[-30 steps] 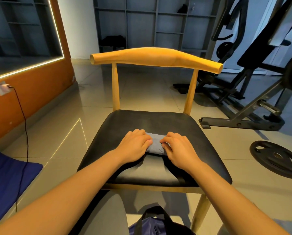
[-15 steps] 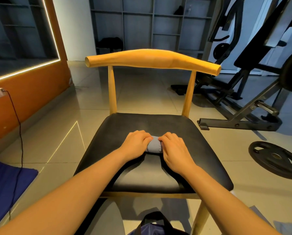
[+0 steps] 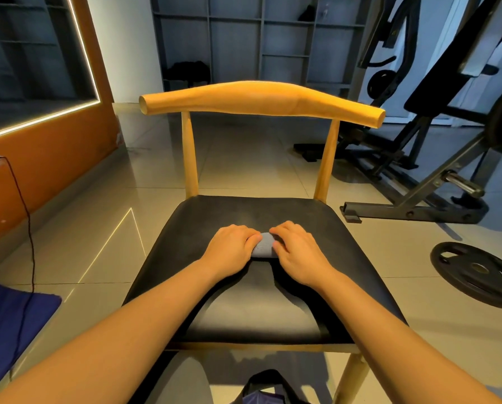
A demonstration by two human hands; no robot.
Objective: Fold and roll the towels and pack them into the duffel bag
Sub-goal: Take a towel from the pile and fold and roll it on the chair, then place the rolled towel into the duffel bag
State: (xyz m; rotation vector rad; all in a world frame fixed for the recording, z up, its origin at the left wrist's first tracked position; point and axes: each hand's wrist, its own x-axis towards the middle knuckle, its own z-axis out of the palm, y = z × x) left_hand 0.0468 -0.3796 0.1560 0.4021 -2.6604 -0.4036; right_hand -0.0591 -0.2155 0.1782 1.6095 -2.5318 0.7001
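A small grey-blue towel (image 3: 264, 246), rolled into a tight bundle, lies in the middle of the black chair seat (image 3: 244, 211). My left hand (image 3: 231, 248) grips its left end with curled fingers. My right hand (image 3: 299, 249) grips its right end the same way. Only a narrow strip of the roll shows between the two hands. The dark duffel bag (image 3: 265, 389) with black handles peeks in at the bottom edge, below the seat's front.
The chair has a wooden backrest (image 3: 258, 101). A weight plate (image 3: 476, 274) lies on the tiled floor at right, by a gym machine frame (image 3: 412, 212). A blue cloth (image 3: 8, 319) and a black cable (image 3: 25, 217) are at left.
The visible part of the towel has shrunk as both hands rolled it away from me and drew closer together. The view has tilted slightly downward.
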